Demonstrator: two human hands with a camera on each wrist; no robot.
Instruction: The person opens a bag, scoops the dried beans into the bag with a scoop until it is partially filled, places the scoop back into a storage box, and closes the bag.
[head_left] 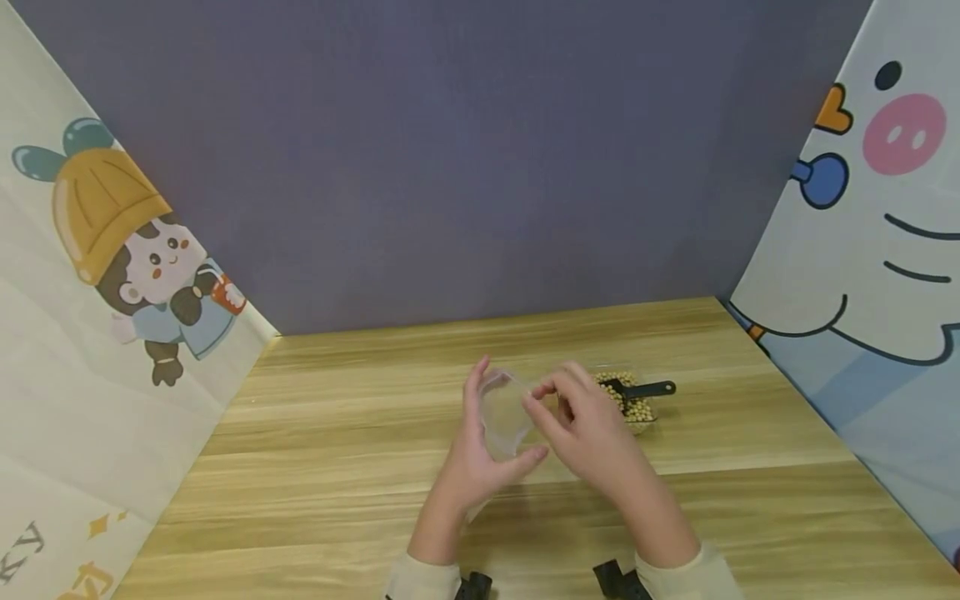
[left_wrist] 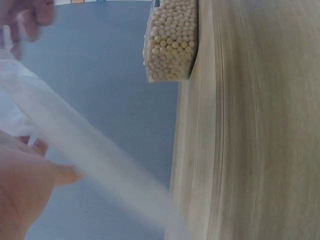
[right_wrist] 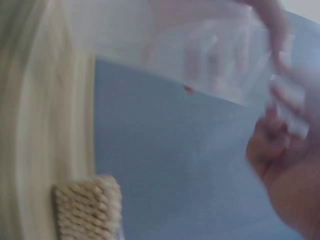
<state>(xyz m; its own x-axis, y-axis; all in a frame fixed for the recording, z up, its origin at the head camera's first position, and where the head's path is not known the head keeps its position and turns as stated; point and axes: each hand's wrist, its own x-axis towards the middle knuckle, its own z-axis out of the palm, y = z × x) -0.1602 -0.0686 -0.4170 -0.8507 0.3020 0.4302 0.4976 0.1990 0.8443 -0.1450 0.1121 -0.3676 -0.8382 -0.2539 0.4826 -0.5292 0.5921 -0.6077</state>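
A clear plastic bag [head_left: 504,421] is held up over the table with its mouth spread. My left hand [head_left: 477,467] grips it, thumb on the near side and fingers round the far side. At the right edge of the mouth, my right hand [head_left: 588,425] pinches the plastic between thumb and fingertips. In the left wrist view the bag [left_wrist: 100,145] hangs down slantwise as a blurred, milky sheet. Just behind the right hand stands a clear box [head_left: 640,428] of round, pale yellow beans [head_left: 636,408]. A black scoop [head_left: 651,389] lies in the beans, its handle pointing right.
The wooden table [head_left: 337,467] ends at a dark grey-blue panel [head_left: 465,167] at the back. White printed sheets with cartoon figures stand along the left side [head_left: 90,375] and the right side [head_left: 862,275].
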